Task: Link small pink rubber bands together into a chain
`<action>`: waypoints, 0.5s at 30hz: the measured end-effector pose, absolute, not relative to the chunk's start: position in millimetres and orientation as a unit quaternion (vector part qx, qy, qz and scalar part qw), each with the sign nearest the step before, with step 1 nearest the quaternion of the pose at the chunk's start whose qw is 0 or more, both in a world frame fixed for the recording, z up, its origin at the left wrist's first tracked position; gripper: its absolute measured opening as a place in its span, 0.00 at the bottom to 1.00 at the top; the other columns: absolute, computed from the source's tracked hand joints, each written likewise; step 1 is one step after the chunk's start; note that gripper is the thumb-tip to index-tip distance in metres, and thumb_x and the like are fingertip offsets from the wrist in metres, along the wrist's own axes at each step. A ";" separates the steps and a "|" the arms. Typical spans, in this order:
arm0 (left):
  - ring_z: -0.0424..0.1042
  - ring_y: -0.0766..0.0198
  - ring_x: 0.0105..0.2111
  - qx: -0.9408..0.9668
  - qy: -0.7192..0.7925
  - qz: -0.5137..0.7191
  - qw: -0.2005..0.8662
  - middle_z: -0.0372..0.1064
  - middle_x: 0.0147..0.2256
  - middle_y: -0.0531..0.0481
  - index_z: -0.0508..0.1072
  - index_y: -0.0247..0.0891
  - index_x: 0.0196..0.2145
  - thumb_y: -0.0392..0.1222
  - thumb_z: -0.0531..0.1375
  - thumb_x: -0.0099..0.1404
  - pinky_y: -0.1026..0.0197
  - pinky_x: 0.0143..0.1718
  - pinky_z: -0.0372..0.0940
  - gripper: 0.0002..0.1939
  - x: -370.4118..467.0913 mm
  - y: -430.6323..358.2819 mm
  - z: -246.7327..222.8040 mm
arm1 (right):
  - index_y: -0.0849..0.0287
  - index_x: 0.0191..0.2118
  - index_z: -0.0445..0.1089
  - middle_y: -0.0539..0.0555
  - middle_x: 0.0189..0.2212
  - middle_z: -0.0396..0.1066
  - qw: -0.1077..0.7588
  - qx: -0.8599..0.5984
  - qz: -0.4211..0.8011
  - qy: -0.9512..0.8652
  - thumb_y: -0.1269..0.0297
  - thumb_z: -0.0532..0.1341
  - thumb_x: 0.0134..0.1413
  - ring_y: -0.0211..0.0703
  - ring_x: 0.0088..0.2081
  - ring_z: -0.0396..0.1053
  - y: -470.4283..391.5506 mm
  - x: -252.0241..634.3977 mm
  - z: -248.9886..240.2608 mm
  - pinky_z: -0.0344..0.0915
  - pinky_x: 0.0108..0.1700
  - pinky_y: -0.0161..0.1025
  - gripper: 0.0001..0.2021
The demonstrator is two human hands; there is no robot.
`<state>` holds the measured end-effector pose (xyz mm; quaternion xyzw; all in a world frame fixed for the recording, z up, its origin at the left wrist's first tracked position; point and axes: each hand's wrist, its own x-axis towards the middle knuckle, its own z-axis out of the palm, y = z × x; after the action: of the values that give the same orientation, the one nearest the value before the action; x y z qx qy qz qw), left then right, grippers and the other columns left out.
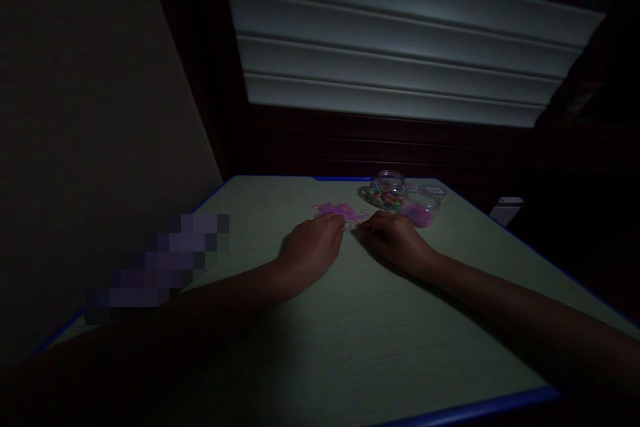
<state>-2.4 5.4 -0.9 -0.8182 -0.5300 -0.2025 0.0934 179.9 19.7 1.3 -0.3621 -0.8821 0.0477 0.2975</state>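
Note:
A loose pile of thin pink and purple bands [331, 209] lies on the pale green table, toward its far side. My left hand [314, 245] rests at the near edge of the pile, fingers curled together; whatever they grip is hidden. Just right of the pile, my right hand [400, 241] has its thumb and fingers pinched close to the tabletop, and anything in the pinch is too small and dark to make out. Behind my right hand stands a clear jar [421, 199] with pink bands in its lower part.
A second clear jar [390, 179] holds multicoloured bands, beside what looks like a clear lid [434, 193]. A blurred-out pale object [165, 260] lies at the table's left. Blue edging [475, 407] borders the table. A white object [506, 209] sits beyond the right edge.

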 end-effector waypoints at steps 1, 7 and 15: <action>0.67 0.62 0.33 -0.818 -0.530 -0.202 0.092 0.68 0.35 0.49 0.66 0.39 0.34 0.42 0.44 0.63 0.61 0.34 0.59 0.12 -2.1 5.0 -0.7 | 0.63 0.37 0.69 0.55 0.31 0.67 0.298 -0.364 0.050 -0.881 0.69 0.52 0.53 0.36 0.32 0.64 19.8 178.8 1.0 0.59 0.35 0.32 0.10; 0.67 0.62 0.34 -0.820 -0.527 -0.205 0.083 0.68 0.36 0.49 0.66 0.40 0.36 0.42 0.45 0.63 0.61 0.35 0.59 0.12 -2.1 3.5 -0.2 | 0.63 0.36 0.70 0.55 0.30 0.67 0.285 -0.385 0.049 -0.877 0.68 0.53 0.53 0.37 0.32 0.64 23.3 173.1 -1.1 0.58 0.35 0.32 0.10; 0.68 0.62 0.33 -0.819 -0.531 -0.200 0.086 0.68 0.36 0.49 0.66 0.40 0.37 0.42 0.45 0.64 0.61 0.34 0.60 0.12 -0.5 3.0 0.6 | 0.59 0.45 0.65 0.55 0.32 0.64 0.264 -0.392 0.025 -0.881 0.65 0.50 0.56 0.37 0.32 0.64 23.8 167.0 -0.9 0.57 0.35 0.32 0.13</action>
<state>-0.5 3.0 0.6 -0.8191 -0.5307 -0.1998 0.0862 167.0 23.8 -0.9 -0.3924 -0.8808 0.0250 0.2638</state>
